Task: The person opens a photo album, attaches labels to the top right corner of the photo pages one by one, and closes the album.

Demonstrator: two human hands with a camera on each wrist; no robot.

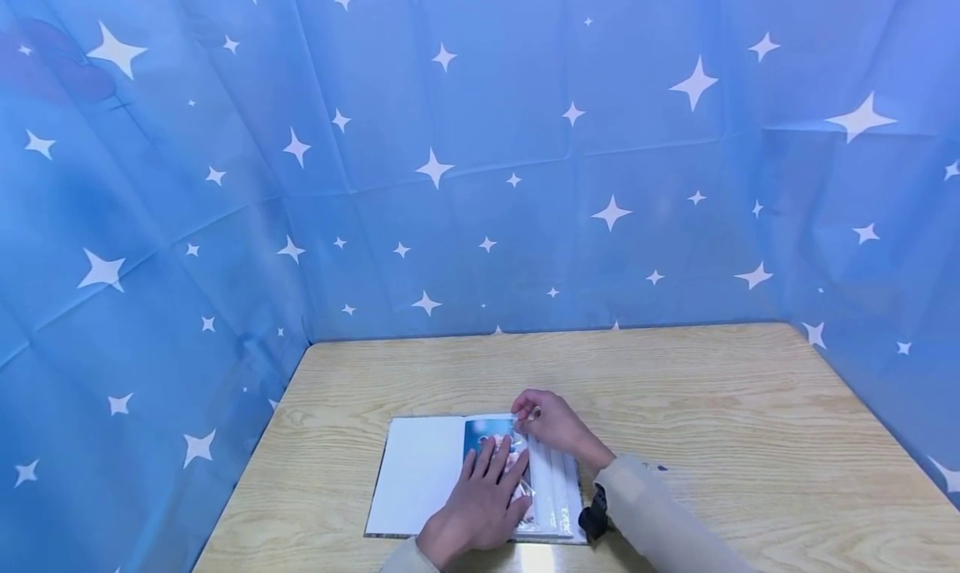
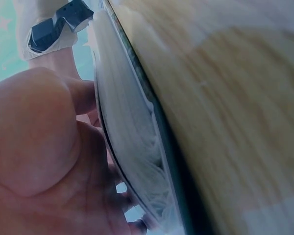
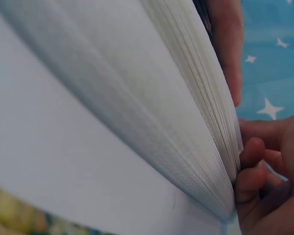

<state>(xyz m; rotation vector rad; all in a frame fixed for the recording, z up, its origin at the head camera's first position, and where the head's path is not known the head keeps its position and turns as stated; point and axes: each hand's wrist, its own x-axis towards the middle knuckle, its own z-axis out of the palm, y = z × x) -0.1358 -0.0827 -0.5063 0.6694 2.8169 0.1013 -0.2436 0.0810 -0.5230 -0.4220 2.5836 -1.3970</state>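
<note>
A photo album [image 1: 420,473] lies spread on the table, its white inside cover to the left and a thick stack of page edges [image 3: 196,88] showing in the right wrist view. On the right-hand page a photo [image 1: 480,429] with a blue top sits in a glossy clear sleeve [image 1: 553,506]. My left hand [image 1: 483,498] rests spread over the photo, fingers straight, hiding much of it. At the page's top edge, my right hand [image 1: 553,423] has curled fingers and pinches the page by the photo's upper right corner. The exact pinch is partly hidden.
The album lies near the front of a light wood table [image 1: 712,423]. A blue curtain [image 1: 525,139] with white stars hangs behind and at both sides. A black wrist device [image 1: 594,516] is on my right wrist, close to the album's lower right corner.
</note>
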